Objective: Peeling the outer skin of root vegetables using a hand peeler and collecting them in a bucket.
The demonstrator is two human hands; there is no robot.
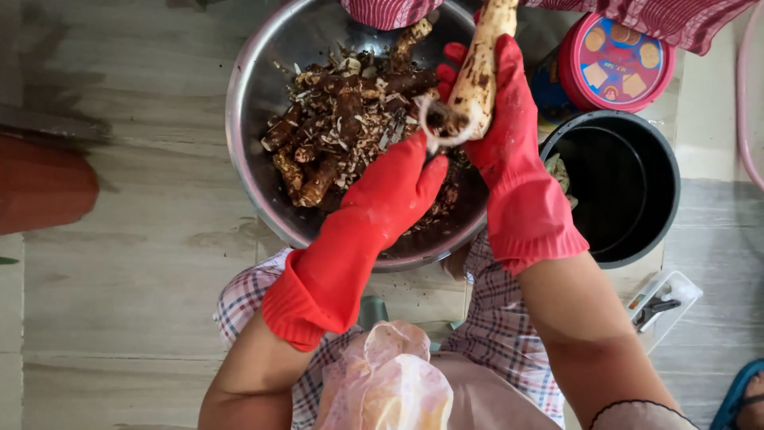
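Observation:
My right hand (503, 135), in a red rubber glove, grips a long pale root (480, 76), mostly peeled, held upright over a large steel bowl (247, 95). My left hand (396, 189), also in a red glove, reaches to the root's dirty lower end, where a thin strip of peel (434, 131) curls off. Its fingers hide whatever they may hold. In the bowl lie several brown unpeeled roots (334, 131) among a heap of peelings.
A black pot (637, 231) at the right holds pale pieces (559, 171). A pink-lidded round tin (614, 57) stands behind it. A white tray with a tool (662, 305) lies lower right, a red-brown object (40, 183) at the left. Striped cloth (676, 20) hangs at the top.

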